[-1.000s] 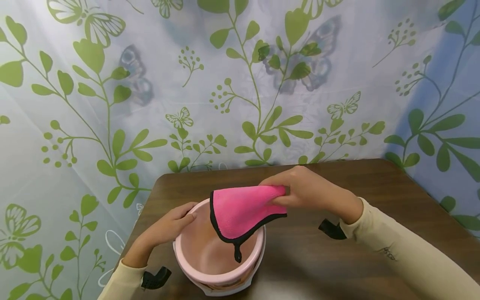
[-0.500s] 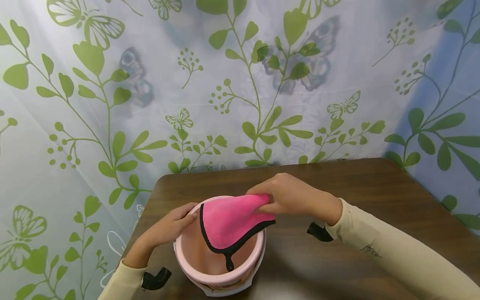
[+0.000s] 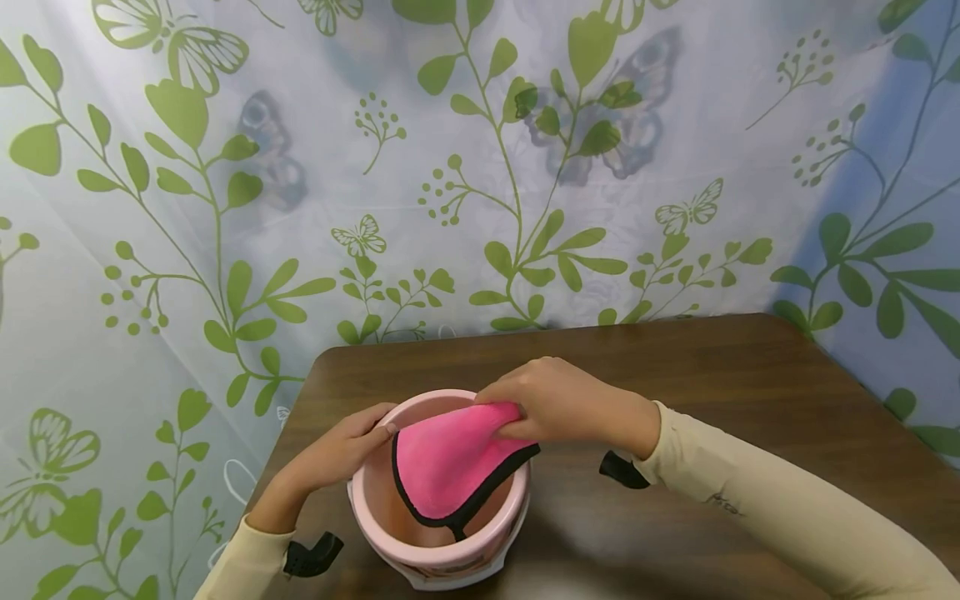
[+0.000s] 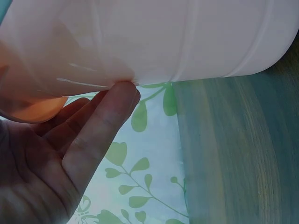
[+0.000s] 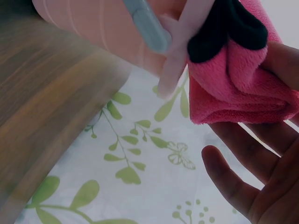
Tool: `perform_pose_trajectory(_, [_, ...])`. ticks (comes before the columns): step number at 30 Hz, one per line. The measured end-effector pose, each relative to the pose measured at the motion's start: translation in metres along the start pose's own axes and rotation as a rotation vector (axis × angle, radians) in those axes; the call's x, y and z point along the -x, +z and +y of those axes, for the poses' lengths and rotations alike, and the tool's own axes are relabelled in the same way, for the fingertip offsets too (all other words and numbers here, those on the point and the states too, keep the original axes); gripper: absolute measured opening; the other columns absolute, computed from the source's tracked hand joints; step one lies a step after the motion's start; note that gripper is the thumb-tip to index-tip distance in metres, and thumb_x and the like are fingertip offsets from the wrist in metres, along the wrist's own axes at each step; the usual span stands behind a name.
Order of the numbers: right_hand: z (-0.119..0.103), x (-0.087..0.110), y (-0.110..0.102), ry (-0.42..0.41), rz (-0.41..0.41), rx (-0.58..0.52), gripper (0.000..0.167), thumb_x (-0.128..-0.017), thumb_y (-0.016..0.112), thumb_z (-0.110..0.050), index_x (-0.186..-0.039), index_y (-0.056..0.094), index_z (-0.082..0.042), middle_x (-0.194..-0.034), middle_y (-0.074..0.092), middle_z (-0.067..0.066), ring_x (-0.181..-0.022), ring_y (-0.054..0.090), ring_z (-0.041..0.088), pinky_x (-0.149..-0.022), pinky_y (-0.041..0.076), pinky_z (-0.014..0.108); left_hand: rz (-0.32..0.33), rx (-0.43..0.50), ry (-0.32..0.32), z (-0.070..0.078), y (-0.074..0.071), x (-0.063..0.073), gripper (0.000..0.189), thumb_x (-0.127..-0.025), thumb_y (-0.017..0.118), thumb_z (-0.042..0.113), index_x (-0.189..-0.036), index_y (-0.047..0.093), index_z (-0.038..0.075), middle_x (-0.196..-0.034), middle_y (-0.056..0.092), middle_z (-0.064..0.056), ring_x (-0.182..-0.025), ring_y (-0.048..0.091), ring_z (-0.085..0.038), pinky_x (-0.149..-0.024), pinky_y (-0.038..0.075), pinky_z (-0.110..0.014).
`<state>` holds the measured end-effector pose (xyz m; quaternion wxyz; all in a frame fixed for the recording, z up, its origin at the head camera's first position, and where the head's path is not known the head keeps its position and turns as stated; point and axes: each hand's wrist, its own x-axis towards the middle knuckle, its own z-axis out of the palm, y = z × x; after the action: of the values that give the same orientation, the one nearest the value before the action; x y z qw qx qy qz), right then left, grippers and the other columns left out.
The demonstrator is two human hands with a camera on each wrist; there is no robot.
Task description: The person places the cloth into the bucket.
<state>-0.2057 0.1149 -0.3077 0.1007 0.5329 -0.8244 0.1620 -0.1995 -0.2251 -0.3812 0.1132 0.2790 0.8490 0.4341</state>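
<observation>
A pink bucket [image 3: 517, 493] stands upright at the near left of the table. My left hand [image 3: 337, 448] holds its far left rim, thumb over the edge; in the left wrist view the fingers of that hand [image 4: 88, 144] lie along the outer wall of the bucket [image 4: 154, 39]. A bright pink cloth [image 3: 450, 467] with black edging and a black loop hangs over the bucket's mouth, its lower part inside the rim. Pinched between thumb and fingers, its upper right part is held by my right hand [image 3: 566, 406]. The cloth [image 5: 233, 88] looks folded and plush in the right wrist view.
The brown wooden table [image 3: 712, 417] stretches away to the right of the bucket. Behind it hangs a white curtain [image 3: 450, 208] with green leaves and butterflies. A grey-blue bucket handle [image 5: 147, 25] shows by the rim.
My right hand has moved left and down, bringing the cloth lower over the bucket so that its loop dips inside. The left hand has stayed at the rim.
</observation>
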Motion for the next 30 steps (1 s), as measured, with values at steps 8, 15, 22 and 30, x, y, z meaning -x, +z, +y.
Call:
perform_pose_trajectory(8, [-0.007,-0.007,0.01,-0.021,-0.013,-0.01,0.028,-0.084,0.084,-0.021,-0.111,0.075,-0.02,-0.097,0.071,-0.013,-0.084,0.063,0.0,-0.076,0.052,0.026,0.009,-0.016,0.002,-0.001,0.0,-0.001,0.035,-0.109,0.047,0.016,-0.139,0.055,0.0,-0.128,0.061,-0.015,-0.114,0.058,-0.028,-0.091,0.051,-0.027])
perform_pose_trajectory(15, [-0.016,-0.017,0.019,-0.049,-0.059,-0.018,0.021,-0.086,0.083,-0.024,-0.106,0.074,-0.021,-0.086,0.064,-0.017,-0.071,0.053,-0.001,-0.068,0.047,0.021,0.025,-0.043,0.0,-0.002,0.001,0.0,0.034,-0.108,0.048,0.018,-0.137,0.057,0.002,-0.125,0.063,-0.01,-0.114,0.057,-0.028,-0.095,0.048,-0.028])
perform_pose_trajectory(22, [-0.018,-0.022,0.032,-0.089,-0.062,-0.026,0.02,-0.086,0.082,-0.024,-0.104,0.075,-0.02,-0.08,0.062,-0.017,-0.061,0.047,0.0,-0.062,0.043,0.018,0.022,-0.011,-0.004,-0.003,0.003,0.002,0.033,-0.108,0.049,0.018,-0.136,0.057,0.001,-0.122,0.063,-0.011,-0.111,0.057,-0.028,-0.092,0.05,-0.028])
perform_pose_trajectory(30, [-0.018,-0.02,0.042,-0.083,-0.1,0.032,0.03,-0.087,0.082,-0.033,-0.114,0.075,-0.022,-0.101,0.072,-0.016,-0.087,0.063,-0.001,-0.094,0.048,0.038,0.02,0.004,0.003,-0.002,0.002,0.003,0.033,-0.108,0.048,0.016,-0.136,0.057,0.0,-0.12,0.064,-0.012,-0.107,0.06,-0.027,-0.088,0.052,-0.027])
